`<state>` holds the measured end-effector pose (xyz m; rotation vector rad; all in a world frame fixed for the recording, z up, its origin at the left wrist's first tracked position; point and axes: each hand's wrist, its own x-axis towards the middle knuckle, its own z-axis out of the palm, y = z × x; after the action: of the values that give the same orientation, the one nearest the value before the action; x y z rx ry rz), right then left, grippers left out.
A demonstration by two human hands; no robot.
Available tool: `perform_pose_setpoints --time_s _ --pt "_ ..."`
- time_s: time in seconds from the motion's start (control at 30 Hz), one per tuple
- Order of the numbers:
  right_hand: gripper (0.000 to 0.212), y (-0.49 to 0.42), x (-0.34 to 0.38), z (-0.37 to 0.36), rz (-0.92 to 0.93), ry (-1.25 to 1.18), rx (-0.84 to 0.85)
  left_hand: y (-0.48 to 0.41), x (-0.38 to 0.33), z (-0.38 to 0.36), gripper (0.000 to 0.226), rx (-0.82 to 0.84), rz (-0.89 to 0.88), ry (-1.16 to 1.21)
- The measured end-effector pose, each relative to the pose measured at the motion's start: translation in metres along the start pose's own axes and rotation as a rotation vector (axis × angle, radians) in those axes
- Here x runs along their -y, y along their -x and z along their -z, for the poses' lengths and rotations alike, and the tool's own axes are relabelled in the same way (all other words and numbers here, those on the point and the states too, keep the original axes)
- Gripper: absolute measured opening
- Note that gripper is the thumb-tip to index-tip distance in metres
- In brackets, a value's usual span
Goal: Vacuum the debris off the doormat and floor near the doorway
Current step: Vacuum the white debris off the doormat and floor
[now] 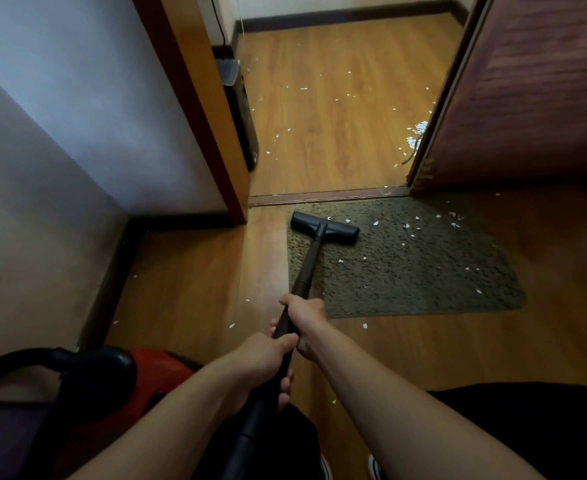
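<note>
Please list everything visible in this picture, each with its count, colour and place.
doormat: one, dark olive-brown, on the floor before the threshold
vacuum head: one, black, on the doormat's far left corner
wand: one, black, from vacuum head back to the person
vacuum body: one, red and black, lower left
scraps: many, white, on doormat and floor, piled by the door
door: one, reddish-brown, open, right
black box: one, past the doorway, left side
floor: one, orange-brown wood, throughout
left hand: one, grips the wand, nearer the body
right hand: one, grips the wand, farther along
</note>
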<state>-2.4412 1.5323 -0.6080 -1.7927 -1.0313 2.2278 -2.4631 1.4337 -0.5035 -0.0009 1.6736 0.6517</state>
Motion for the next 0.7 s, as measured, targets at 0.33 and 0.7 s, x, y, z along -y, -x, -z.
perform_pose_setpoints --time_s 0.33,0.7 --pt "0.03 -0.029 0.016 0.02 0.034 -0.024 -0.056 -0.027 -0.018 -0.023 0.035 0.001 -0.014 -0.039" --pt "0.033 -0.064 0.041 0.034 0.078 -0.054 -0.108 -0.062 -0.045 -0.034 0.032 0.059 -0.036 -0.037"
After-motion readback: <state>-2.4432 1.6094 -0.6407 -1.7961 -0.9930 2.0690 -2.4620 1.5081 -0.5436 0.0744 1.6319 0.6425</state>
